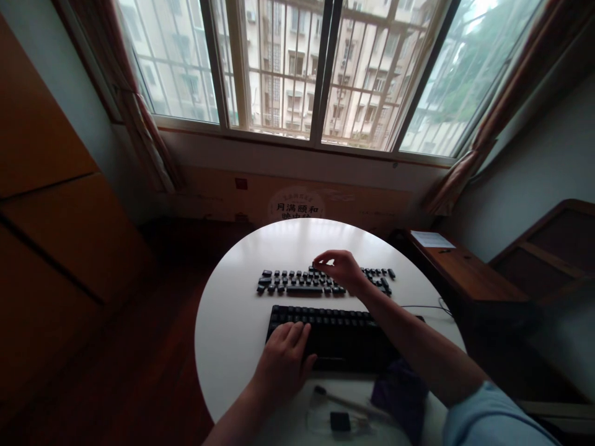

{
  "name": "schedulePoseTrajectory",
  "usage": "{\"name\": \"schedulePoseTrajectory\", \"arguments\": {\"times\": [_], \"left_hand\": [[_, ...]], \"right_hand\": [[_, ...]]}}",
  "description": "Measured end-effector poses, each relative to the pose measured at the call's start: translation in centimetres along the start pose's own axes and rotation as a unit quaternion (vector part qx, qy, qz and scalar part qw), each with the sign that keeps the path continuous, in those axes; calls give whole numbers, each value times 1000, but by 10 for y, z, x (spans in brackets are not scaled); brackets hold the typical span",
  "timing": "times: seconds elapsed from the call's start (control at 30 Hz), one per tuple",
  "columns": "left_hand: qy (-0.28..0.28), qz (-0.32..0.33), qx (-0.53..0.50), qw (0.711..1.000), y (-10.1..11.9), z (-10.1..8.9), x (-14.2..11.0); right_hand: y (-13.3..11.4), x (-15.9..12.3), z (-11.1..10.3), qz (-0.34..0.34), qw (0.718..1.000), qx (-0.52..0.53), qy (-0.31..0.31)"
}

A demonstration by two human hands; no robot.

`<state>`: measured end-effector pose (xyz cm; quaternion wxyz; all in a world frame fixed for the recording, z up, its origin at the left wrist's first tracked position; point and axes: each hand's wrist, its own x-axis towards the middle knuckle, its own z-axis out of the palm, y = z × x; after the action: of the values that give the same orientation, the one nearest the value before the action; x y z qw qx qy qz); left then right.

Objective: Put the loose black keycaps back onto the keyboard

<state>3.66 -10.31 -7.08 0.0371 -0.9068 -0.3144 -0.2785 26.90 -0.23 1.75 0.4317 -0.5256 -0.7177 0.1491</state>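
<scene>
Loose black keycaps, with a long space bar (pixel 304 290) in the front row, are laid out in keyboard order on a round white table (pixel 225 347). My right hand (pixel 343 269) is over their back rows, thumb and forefinger pinched on what looks like a small dark keycap (pixel 312 269). Nearer to me lies a black keyboard (pixel 346 347), its upper rows showing keys or switches, its lower part plain dark. The fingers of my left hand (pixel 286 353) lie stretched out over the keyboard's left end. My right forearm crosses above its right part.
Close to me on the table are a purple cloth (pixel 400 391), a dark-tipped brush-like tool (pixel 346 401) and a small black square (pixel 340 422). A thin cable (pixel 425 306) runs right. Beyond stand a wooden desk (pixel 469 272) and a window.
</scene>
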Motion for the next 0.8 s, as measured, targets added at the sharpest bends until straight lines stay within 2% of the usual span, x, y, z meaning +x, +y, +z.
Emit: {"name": "schedulePoseTrajectory", "arguments": {"times": [0.07,0.13,0.23,0.33,0.47,0.8], "left_hand": [[6,2,-3,1000,0,0,1],[24,-3,0,1000,-1,0,1],[61,-21,7,998,-4,-2,0],[76,-34,14,996,-5,-5,-2],[71,-30,12,997,-4,-9,-2],[75,-30,-4,997,-4,-10,-1]], "right_hand": [[-7,-30,-12,0,999,53,-9],[-12,-60,-16,14,996,69,-45],[-13,-97,-7,32,994,61,-80],[-9,-118,11,43,994,56,-84],[-4,-125,27,49,994,42,-86],[-15,-125,35,39,992,-73,-94]]}}
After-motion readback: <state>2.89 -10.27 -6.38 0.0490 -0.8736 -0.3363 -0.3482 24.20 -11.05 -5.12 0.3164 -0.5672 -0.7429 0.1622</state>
